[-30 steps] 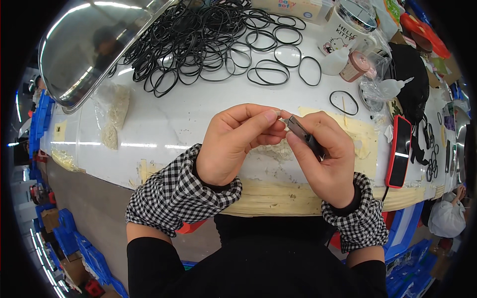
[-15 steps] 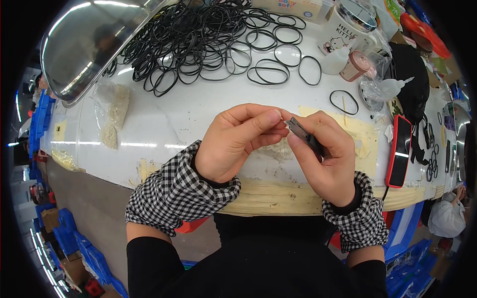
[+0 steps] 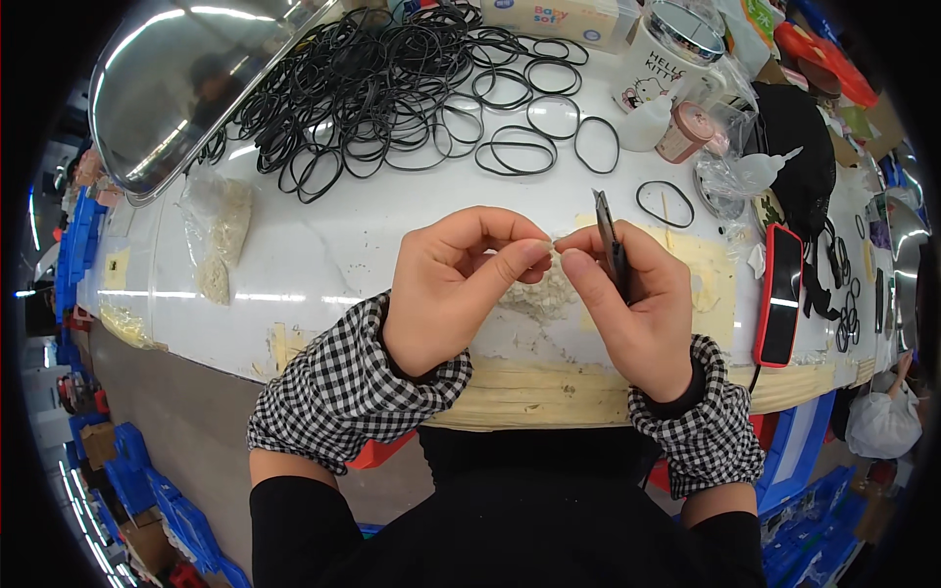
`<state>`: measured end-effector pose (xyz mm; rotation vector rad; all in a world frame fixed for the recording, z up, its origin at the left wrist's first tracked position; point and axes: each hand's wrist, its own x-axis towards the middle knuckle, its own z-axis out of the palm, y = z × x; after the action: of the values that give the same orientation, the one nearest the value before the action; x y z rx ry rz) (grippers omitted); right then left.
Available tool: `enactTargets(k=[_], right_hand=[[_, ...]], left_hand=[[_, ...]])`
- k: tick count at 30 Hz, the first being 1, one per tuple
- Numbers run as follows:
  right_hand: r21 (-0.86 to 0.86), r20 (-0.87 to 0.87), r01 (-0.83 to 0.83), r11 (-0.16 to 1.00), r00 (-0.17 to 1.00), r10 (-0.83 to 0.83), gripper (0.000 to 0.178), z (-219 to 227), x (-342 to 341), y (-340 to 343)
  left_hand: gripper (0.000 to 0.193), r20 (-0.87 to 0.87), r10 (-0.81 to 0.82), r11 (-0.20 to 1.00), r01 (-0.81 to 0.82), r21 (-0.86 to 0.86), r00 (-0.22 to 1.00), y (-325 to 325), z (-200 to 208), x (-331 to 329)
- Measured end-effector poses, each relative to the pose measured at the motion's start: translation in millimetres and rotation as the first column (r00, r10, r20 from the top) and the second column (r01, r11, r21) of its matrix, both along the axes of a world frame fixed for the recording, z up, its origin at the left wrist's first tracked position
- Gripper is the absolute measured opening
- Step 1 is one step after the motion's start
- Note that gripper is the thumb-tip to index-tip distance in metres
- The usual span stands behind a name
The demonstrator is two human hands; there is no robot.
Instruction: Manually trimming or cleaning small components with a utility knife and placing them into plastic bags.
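Note:
My left hand (image 3: 456,284) pinches with thumb and forefinger above the tabletop; a tiny pale piece (image 3: 552,244) seems to sit at the fingertips, too small to name. Its tips meet those of my right hand (image 3: 637,304), whose thumb and forefinger are also pinched. A slim dark cutter-like tool (image 3: 612,250) is held in my right hand, metal tip pointing away from me; the fingers cover its lower part. Under the hands lies a heap of small cream-coloured bits (image 3: 542,297), partly hidden by them.
A tangle of black rubber rings (image 3: 368,93) covers the far table, with a single ring (image 3: 665,204) nearer. A bag of pale bits (image 3: 225,230) lies left, below a shiny metal tray (image 3: 186,88). To the right are a red-cased phone (image 3: 781,299), a pink tub (image 3: 684,132) and a white cup (image 3: 659,69).
The tool in my right hand has swung from pointing at my left fingertips to pointing away from me. My right thumb and forefinger have come to the left fingertips. The view has shifted slightly.

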<state>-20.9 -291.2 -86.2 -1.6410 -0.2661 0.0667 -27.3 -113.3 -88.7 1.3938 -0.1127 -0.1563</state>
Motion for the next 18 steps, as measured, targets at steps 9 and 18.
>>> enactTargets(k=[9,18], right_hand=[[-0.034,0.047,0.006,0.999,0.999,-0.005,0.010,-7.3,-2.7,0.8],[0.032,0.135,-0.079,0.996,0.988,0.074,0.016,5.1,-1.3,-3.0]], left_hand=[[0.013,0.005,-0.081,0.996,0.081,-0.026,0.997,-2.6,-3.2,-3.7],[0.018,-0.222,-0.319,0.858,0.182,-0.480,0.921,4.0,-11.9,6.2]])
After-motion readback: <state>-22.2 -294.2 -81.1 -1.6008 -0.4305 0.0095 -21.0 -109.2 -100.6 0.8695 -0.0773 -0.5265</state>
